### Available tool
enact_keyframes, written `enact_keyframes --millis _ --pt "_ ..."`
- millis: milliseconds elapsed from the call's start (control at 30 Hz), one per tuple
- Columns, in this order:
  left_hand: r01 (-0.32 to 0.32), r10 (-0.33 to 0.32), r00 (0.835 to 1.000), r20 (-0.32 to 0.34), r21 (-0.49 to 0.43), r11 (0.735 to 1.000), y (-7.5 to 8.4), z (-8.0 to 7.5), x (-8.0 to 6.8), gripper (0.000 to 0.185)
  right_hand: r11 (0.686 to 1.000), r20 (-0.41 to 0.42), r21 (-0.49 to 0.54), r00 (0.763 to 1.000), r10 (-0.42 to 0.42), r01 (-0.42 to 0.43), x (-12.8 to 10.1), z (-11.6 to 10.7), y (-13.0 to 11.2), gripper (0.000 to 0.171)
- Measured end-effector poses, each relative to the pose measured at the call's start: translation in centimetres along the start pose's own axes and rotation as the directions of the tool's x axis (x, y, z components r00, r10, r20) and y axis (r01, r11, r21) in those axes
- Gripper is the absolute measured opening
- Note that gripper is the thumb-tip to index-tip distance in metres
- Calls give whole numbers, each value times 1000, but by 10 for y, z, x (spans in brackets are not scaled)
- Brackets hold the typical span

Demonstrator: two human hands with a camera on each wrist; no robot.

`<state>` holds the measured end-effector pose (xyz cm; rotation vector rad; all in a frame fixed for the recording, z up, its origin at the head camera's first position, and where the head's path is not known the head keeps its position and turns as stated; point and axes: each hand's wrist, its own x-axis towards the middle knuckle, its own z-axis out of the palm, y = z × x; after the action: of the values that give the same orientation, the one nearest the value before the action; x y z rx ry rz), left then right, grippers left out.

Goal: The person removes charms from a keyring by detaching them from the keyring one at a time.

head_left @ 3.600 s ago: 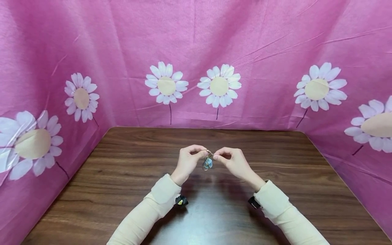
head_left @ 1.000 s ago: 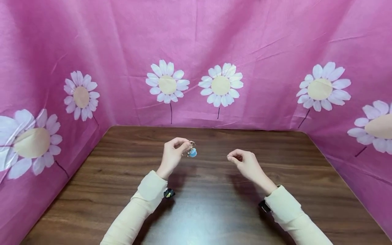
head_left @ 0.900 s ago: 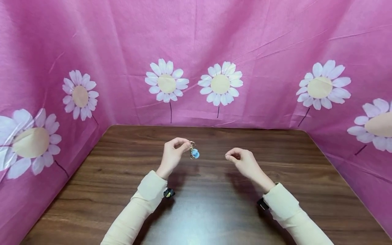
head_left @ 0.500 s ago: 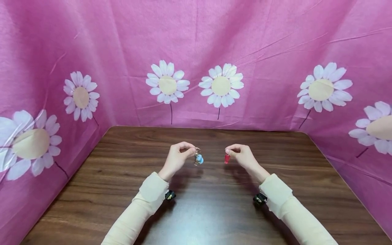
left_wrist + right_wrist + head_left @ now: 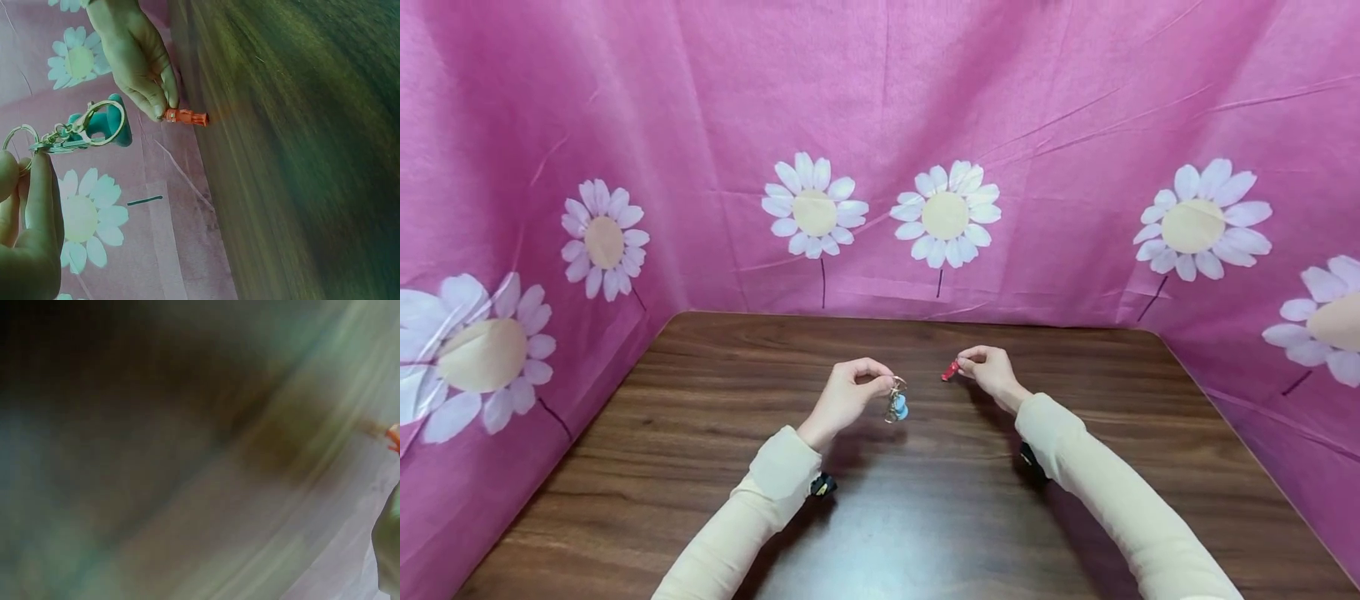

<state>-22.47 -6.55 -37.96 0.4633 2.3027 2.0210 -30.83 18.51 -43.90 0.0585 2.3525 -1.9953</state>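
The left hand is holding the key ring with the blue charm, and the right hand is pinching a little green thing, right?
Not quite. The left hand does hold the key ring with the blue charm, but the little thing that the right hand pinches is red, not green. The head view shows it.

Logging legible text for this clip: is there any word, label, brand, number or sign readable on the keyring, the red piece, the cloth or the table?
None: no readable text in any view.
The keyring, with its blue charm, and the red piece show no lettering.
The pink cloth bears only printed daisies.
The right wrist view is too blurred to read.
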Motion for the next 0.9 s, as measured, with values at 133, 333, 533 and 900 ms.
enact_keyframes --millis 133,333,533,900 --pt "8 -8 1000 -1 13 1000 -3 1 0 14 1000 -5 -12 1000 24 -24 4 -5 6 27" --pt "-15 15 1000 -7 19 1000 -10 0 -1 15 993 50 -115 998 36 -30 5 -13 18 26" --pt "-24 25 1000 -10 30 999 -11 1 -2 13 903 96 -417 993 -65 99 5 -16 21 20" --pt "-35 36 999 -6 23 999 -8 -6 1 14 782 196 -588 974 -110 207 8 -21 9 22"
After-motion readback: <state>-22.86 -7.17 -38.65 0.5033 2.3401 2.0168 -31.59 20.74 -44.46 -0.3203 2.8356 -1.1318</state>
